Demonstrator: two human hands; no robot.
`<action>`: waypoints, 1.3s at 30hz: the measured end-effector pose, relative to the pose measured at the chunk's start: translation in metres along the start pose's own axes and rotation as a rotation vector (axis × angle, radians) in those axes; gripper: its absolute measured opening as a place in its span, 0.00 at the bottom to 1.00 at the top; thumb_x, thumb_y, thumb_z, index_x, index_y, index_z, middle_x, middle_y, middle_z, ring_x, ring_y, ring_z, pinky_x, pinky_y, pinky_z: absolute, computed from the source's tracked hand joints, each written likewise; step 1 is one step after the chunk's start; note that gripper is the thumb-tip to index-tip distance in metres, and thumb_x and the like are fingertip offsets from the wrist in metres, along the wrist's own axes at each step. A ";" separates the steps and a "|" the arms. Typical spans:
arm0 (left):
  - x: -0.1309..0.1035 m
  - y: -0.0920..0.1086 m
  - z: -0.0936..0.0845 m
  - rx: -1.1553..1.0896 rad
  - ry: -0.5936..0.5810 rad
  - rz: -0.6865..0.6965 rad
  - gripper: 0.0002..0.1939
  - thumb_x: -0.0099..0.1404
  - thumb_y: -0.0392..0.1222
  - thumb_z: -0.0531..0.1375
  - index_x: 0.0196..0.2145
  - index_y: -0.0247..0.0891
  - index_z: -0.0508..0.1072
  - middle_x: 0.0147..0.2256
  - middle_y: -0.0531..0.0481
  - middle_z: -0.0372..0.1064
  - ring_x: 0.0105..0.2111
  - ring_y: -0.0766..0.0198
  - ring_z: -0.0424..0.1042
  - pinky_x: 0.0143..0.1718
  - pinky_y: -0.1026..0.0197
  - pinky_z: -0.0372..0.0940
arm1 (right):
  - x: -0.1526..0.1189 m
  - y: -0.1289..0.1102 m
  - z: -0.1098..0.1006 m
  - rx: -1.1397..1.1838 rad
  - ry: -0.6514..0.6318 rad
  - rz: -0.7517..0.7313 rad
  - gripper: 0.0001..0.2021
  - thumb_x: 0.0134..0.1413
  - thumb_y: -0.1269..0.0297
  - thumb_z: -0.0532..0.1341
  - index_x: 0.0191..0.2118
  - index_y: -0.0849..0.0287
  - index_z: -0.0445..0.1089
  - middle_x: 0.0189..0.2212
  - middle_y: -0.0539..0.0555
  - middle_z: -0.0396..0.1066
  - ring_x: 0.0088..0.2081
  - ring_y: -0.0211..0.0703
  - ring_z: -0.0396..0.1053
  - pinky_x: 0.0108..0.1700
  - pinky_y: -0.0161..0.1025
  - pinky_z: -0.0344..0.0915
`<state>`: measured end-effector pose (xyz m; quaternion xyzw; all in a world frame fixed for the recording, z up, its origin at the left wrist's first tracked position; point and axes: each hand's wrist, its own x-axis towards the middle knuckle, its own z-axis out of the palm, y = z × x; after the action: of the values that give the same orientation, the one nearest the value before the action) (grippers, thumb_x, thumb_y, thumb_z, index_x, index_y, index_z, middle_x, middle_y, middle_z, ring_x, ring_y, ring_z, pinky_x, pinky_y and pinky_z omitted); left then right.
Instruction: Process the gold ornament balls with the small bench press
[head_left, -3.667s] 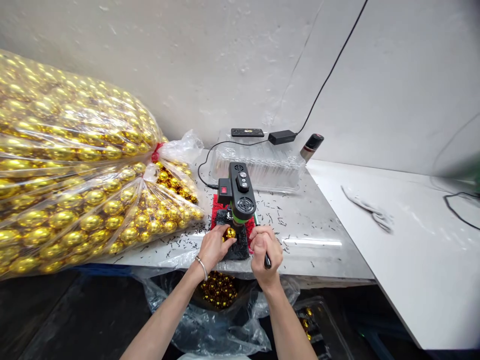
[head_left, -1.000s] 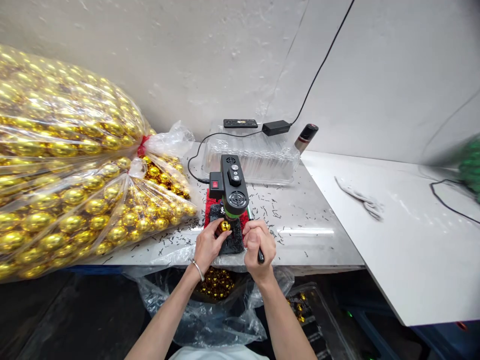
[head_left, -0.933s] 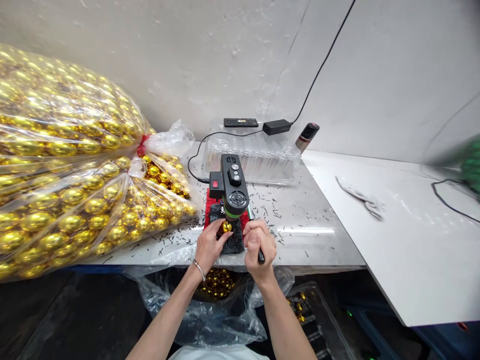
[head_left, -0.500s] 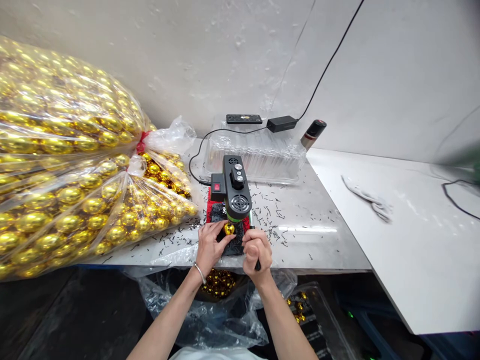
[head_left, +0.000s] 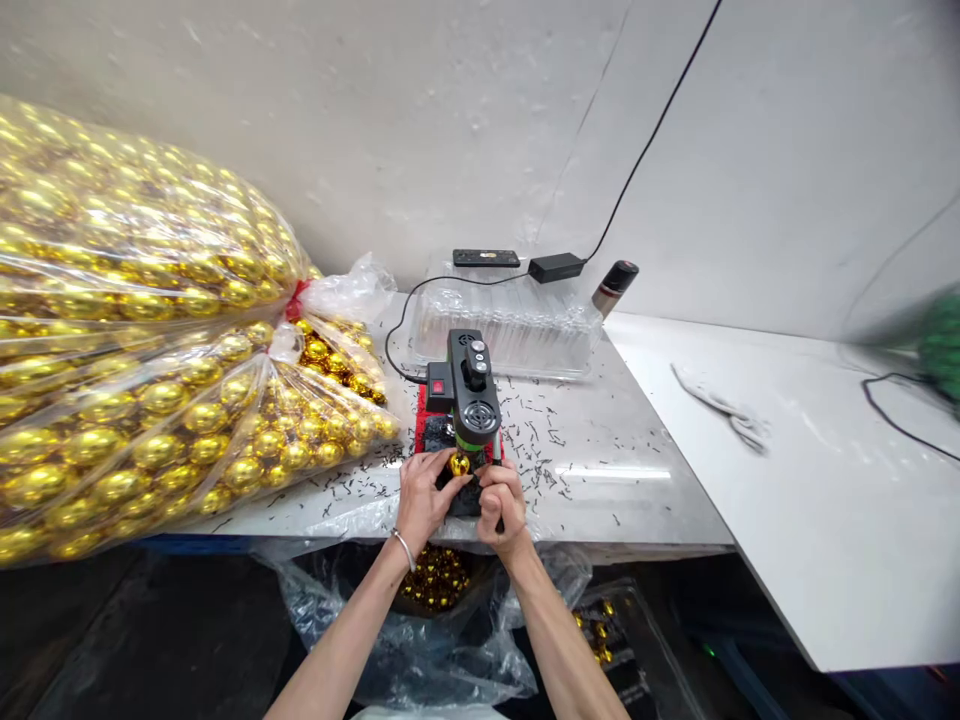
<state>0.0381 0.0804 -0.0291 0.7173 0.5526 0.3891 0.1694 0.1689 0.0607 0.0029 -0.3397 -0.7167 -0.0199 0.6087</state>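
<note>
A shiny gold ball [head_left: 460, 464] sits beneath the head of a small black press-like machine [head_left: 474, 375] with a green band at its lower end. My left hand [head_left: 426, 490], with a bracelet at the wrist, pinches the ball from its left side between thumb and fingers. My right hand [head_left: 502, 505] is closed around the machine's lever handle [head_left: 500, 524], only parts of which show. Its fingertips are close to the ball's right side; whether they touch it I cannot tell. Under the machine lies a red and black base [head_left: 421, 412].
Large clear bags of gold balls [head_left: 161, 450] fill the left. A clear plastic tray [head_left: 502, 335], a black power adapter [head_left: 556, 267] and a spray can [head_left: 615, 289] stand behind. Black scraps litter the table. Below its front edge, gold balls [head_left: 435, 578] lie in a plastic-lined container.
My right hand, still on the lever, has moved left and nearer to the ball. The left hand keeps its pinch on the ball. The camera view has shifted slightly.
</note>
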 end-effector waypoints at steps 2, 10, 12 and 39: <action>0.003 -0.001 0.002 -0.024 0.023 0.010 0.16 0.60 0.46 0.63 0.46 0.39 0.74 0.42 0.44 0.76 0.42 0.54 0.70 0.47 0.50 0.61 | 0.014 -0.009 -0.004 0.017 0.035 0.055 0.13 0.61 0.70 0.45 0.26 0.57 0.58 0.26 0.51 0.61 0.29 0.39 0.63 0.33 0.41 0.63; -0.048 0.002 -0.012 -0.198 0.089 0.046 0.19 0.60 0.47 0.64 0.48 0.40 0.73 0.42 0.44 0.75 0.43 0.55 0.72 0.47 0.52 0.67 | 0.078 -0.043 -0.024 0.086 0.004 0.283 0.15 0.61 0.73 0.49 0.22 0.57 0.54 0.22 0.49 0.58 0.29 0.36 0.61 0.31 0.37 0.57; -0.086 -0.001 -0.011 -0.272 -0.020 0.077 0.20 0.60 0.46 0.63 0.50 0.42 0.71 0.45 0.45 0.74 0.44 0.57 0.73 0.47 0.56 0.69 | 0.076 -0.044 -0.025 0.079 -0.012 0.276 0.14 0.61 0.74 0.49 0.23 0.57 0.55 0.23 0.49 0.59 0.29 0.36 0.61 0.32 0.37 0.57; 0.148 -0.055 -0.089 0.689 -0.442 -0.291 0.24 0.60 0.47 0.60 0.53 0.36 0.68 0.58 0.32 0.55 0.48 0.44 0.70 0.48 0.50 0.63 | 0.057 -0.043 -0.019 0.080 0.033 0.271 0.15 0.61 0.74 0.48 0.23 0.57 0.56 0.25 0.50 0.61 0.31 0.36 0.62 0.33 0.37 0.58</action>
<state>-0.0519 0.2193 0.0460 0.7125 0.6961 -0.0093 0.0875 0.1611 0.0459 0.0752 -0.4085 -0.6544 0.0855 0.6306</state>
